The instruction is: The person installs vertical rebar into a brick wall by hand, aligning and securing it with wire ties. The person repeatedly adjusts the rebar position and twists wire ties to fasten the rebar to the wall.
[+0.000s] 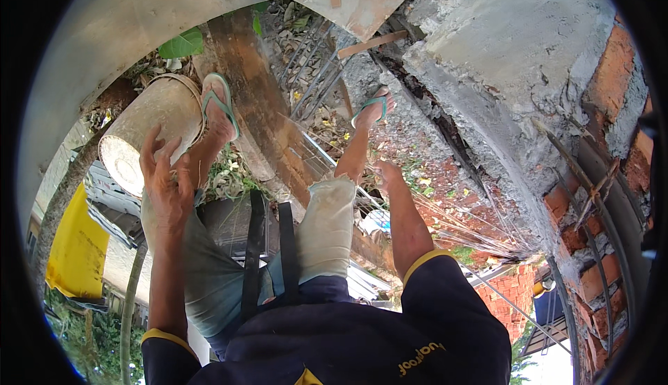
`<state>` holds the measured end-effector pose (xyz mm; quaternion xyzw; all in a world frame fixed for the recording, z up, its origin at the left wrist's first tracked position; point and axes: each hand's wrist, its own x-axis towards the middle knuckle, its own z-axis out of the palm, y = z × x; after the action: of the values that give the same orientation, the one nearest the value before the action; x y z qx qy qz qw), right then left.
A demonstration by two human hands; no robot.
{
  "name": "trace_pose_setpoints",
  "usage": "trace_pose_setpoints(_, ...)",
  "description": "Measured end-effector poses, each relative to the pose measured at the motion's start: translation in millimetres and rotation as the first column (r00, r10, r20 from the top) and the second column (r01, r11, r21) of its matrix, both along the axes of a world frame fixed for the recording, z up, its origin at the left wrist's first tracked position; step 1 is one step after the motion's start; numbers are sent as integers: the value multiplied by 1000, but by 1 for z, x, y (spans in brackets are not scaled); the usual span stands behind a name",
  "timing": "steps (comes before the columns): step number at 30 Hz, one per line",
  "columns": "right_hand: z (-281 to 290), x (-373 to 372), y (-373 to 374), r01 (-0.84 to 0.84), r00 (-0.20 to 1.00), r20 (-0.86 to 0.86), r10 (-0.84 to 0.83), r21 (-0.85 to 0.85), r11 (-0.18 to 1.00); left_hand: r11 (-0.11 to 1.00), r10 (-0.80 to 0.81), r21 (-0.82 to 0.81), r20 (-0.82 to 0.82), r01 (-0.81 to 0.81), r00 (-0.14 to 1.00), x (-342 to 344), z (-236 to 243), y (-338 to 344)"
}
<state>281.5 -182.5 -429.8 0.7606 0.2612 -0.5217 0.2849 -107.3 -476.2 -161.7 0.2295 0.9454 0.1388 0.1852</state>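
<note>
Head view: the person's left hand [167,187] is left of centre, its fingers spread and loosely bent, with nothing visible in its grasp. It appears in front of the left trouser leg, near a stained, pale bucket [149,121] at the upper left of the frame, whose round end faces lower left. The right hand [387,175], just right of centre, has its fingers curled beside the right knee of the worn trousers [327,211]; whether it grips anything cannot be told. Thin rods [463,226] fan out below and right of that hand, over reddish ground. Green-strapped sandals [371,104] are on both feet, the left foot just beside the bucket. A brown beam [243,58] runs down from the upper left toward the centre. Rough grey concrete [508,44] fills the upper right, with bricks [600,277] along the right edge, and a yellow sheet [76,246] hangs at the lower left.
</note>
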Motion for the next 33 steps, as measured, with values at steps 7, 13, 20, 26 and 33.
trace_pose_setpoints(7, -47, 31, -11, 14, 998, 65, -12, -37, 999, 996, 23, -90, 7, -23, 1000, 1, 1, -5)
trace_pose_setpoints(13, -72, 44, -18, 43, 997, 71, -39, -58, 997, 996, -14, -92, -12, 13, 1000, 0, -3, -8)
trace_pose_setpoints(20, -62, 30, -19, 34, 996, 90, -28, -58, 998, 992, -79, -104, -59, 72, 995, -2, -6, -12)
trace_pose_setpoints(26, -69, 28, -26, 38, 993, 112, -35, -29, 999, 987, -107, -127, -90, 95, 990, -4, -7, -12)
trace_pose_setpoints(33, -75, 41, -25, 293, 953, 84, -290, -26, 956, 982, -137, -146, -109, 121, 984, -4, -6, -7)
